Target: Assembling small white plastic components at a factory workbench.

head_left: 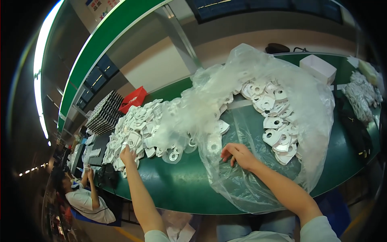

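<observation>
My left hand [128, 156] reaches to the heap of white plastic parts [139, 121] on the left. Its fingers are closed on a white part [124, 144] at the heap's near edge. My right hand [240, 156] hovers over or rests on a large clear plastic bag [258, 179], its fingers loosely curled and apart, with nothing visible in them. White parts with round holes [278, 131] lie inside the bag, mostly along its right side. Cloudy plastic covers part of the bag's contents.
All this lies on a green worktable [181, 189]. Beyond the left heap stand a red bin [134, 99] and stacked black trays [105, 113]. A white box [318, 68] and a bundle of whitish parts [358, 97] lie at the right. Another person [90, 203] works at far left.
</observation>
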The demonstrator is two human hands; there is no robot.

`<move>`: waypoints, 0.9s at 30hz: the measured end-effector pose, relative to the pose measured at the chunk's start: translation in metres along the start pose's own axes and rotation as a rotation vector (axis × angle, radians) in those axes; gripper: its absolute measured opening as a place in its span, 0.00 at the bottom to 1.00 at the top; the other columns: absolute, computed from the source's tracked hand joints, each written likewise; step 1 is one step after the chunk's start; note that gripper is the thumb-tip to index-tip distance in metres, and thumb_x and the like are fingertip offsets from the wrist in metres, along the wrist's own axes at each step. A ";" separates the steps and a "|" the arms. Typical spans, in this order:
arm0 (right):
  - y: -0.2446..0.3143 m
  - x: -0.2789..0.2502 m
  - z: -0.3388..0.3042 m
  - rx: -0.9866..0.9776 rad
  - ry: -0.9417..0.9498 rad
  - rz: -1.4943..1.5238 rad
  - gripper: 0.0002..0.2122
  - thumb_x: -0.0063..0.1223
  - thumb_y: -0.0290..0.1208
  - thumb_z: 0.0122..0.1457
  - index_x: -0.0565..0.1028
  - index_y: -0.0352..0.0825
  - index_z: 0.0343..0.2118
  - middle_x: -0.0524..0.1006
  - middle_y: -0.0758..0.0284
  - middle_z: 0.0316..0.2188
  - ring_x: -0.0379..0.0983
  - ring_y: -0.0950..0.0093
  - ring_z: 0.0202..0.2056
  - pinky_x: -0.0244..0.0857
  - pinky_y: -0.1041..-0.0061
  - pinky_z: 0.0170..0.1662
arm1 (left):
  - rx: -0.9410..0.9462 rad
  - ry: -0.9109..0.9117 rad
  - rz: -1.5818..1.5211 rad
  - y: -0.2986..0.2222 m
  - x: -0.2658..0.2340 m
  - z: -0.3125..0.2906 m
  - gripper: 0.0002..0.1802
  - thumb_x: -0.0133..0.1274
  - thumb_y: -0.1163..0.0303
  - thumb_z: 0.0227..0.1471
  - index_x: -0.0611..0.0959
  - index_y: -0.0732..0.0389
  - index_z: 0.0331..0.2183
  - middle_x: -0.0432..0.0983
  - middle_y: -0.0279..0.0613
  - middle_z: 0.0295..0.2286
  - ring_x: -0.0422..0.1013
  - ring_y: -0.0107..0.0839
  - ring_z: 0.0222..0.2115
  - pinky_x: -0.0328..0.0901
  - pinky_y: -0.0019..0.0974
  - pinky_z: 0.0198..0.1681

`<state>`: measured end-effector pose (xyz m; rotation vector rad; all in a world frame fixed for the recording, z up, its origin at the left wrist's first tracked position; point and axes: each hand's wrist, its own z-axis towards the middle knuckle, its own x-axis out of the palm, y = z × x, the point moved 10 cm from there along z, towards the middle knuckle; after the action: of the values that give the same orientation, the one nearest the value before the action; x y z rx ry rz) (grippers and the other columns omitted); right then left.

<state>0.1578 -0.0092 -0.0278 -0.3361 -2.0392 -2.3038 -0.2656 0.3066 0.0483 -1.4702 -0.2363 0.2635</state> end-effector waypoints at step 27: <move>0.192 -0.171 -0.022 -0.174 -0.508 -0.273 0.08 0.44 0.32 0.58 0.72 0.33 0.32 0.75 0.67 0.25 0.73 0.78 0.25 0.65 0.81 0.26 | 1.102 1.322 0.585 -0.005 0.230 -0.506 0.26 0.54 0.62 0.47 0.71 0.59 0.48 0.61 0.48 0.51 0.56 0.45 0.55 0.46 0.52 0.59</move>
<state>0.3556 -0.0751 0.1245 -0.7667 -2.2090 -2.8033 0.1123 -0.0995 0.0084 -0.3390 1.2410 -0.1572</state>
